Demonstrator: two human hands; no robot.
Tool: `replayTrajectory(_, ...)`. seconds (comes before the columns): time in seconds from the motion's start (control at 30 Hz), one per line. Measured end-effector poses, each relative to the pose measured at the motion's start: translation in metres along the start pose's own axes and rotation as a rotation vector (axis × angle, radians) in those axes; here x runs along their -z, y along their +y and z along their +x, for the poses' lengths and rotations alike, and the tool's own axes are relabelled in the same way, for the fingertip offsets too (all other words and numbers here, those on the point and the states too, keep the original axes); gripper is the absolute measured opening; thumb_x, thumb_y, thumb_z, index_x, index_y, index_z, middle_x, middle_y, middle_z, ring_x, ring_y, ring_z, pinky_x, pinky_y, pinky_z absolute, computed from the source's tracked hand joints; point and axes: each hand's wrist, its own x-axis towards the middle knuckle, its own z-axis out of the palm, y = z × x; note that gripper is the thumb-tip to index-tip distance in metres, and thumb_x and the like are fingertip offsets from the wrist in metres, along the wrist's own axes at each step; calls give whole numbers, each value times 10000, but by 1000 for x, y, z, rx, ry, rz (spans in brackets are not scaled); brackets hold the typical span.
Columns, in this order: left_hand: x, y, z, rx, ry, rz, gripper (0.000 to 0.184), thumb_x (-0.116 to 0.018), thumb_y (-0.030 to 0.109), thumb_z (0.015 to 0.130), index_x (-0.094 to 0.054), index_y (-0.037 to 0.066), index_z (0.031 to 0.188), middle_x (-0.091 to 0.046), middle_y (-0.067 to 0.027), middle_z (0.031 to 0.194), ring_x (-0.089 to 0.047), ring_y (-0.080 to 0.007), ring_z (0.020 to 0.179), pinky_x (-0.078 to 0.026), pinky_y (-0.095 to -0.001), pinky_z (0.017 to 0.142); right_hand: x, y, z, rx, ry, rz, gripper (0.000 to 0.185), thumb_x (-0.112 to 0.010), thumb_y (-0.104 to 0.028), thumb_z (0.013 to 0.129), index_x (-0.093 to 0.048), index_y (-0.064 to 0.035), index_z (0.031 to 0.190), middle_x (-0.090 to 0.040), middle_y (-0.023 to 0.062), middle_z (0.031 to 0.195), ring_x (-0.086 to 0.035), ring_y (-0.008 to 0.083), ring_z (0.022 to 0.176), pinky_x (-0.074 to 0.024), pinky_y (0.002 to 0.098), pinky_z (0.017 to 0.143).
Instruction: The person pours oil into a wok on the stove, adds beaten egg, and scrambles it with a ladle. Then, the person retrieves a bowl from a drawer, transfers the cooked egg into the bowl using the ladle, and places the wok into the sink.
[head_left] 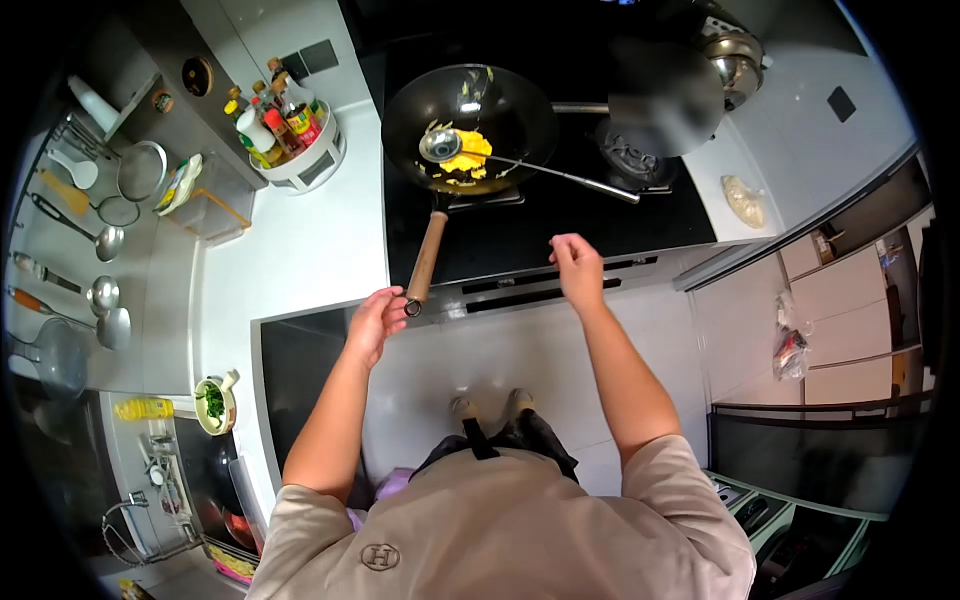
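A black wok (pixel 520 110) sits on the black stove (pixel 560 230), with yellow cooked egg (pixel 468 152) inside. A metal ladle (pixel 575 177) rests in it, its bowl on the egg and its handle reaching over the right rim. My left hand (pixel 375 322) is beside the end of the wok's wooden handle (pixel 428 255), fingers apart and not wrapped round it. My right hand (pixel 577 268) is in front of the stove, below the ladle's handle end, with its fingers curled together and nothing visible in them.
A round rack (pixel 312 165) of seasoning bottles stands on the left white counter (pixel 240 275). Farther down is a bowl (pixel 228 411) with chopped greens. Utensils hang along the left wall. A round lid (pixel 665 100) and metal pots (pixel 735 72) are at the right back, near a small bag (pixel 742 200).
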Motion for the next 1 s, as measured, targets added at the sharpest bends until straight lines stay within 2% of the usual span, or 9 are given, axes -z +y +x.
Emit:
replayTrajectory(0.17,-15,20,-2,-135,68,-29,286,-468,296,978,-596,99,1140,-636,-28,1048,-596,-123,937,-475,-294,782,42,-63,14,-24,-34,-40,275,-598,-258,939,-653,-31,795,-551,-15,586,-477,48,530,-389,219,500)
replayTrajectory(0.37,-16,-36,7,-88,183,-116,344,-490,413,953,-599,134,1123,-637,-13,1015,-593,-137,890,-452,-317,796,85,-10,14,-121,-140,47,323,-589,-287,949,-636,-32,757,-526,-23,554,-450,48,495,-357,224,464)
replayTrajectory(0.47,-52,-52,-2,-23,238,-280,471,-437,531,944,-585,124,1129,-631,-9,999,-591,-144,896,-447,-320,803,108,28,20,-163,-224,38,323,-581,-295,951,-639,-34,769,-533,-22,568,-459,55,500,-365,226,470)
replayTrajectory(0.6,-100,-66,-10,-101,353,-465,647,-328,652,932,-556,89,1155,-609,-35,1045,-571,-175,952,-441,-335,828,138,71,30,-248,-345,37,290,-584,-273,941,-652,-25,805,-551,-8,587,-480,64,517,-389,230,488)
replayTrajectory(0.7,-122,-83,-11,-179,441,-538,655,-316,653,936,-549,86,1166,-600,-44,1061,-563,-186,955,-436,-344,839,143,110,37,-282,-448,25,271,-583,-258,930,-661,-20,828,-569,4,598,-503,74,530,-405,235,500)
replayTrajectory(0.77,-133,-102,-16,-145,517,-528,601,-339,616,948,-572,92,1127,-608,-39,1020,-566,-179,926,-428,-337,823,136,132,38,-311,-501,16,274,-584,-261,928,-662,-17,831,-576,9,605,-513,80,536,-412,234,508)
replayTrajectory(0.83,-140,-131,-13,-80,546,-465,551,-373,583,954,-586,96,1102,-613,-34,994,-569,-171,908,-427,-332,807,123,164,38,-438,-580,47,239,-585,-256,924,-658,-29,917,-618,24,679,-561,99,595,-441,236,546)
replayTrajectory(0.9,-161,-158,-5,33,477,-241,405,-464,466,949,-602,109,1079,-621,-16,970,-575,-143,894,-435,-316,786,101,190,29,-614,-576,82,223,-585,-248,923,-650,-41,974,-637,30,729,-584,108,634,-456,240,570)
replayTrajectory(1.0,-191,-198,22,25,277,79,286,-473,311,955,-605,107,1108,-627,-10,1012,-566,-123,925,-442,-291,795,66,245,20,-811,-441,138,218,-582,-209,907,-618,-87,1084,-675,46,912,-634,143,809,-492,297,687)
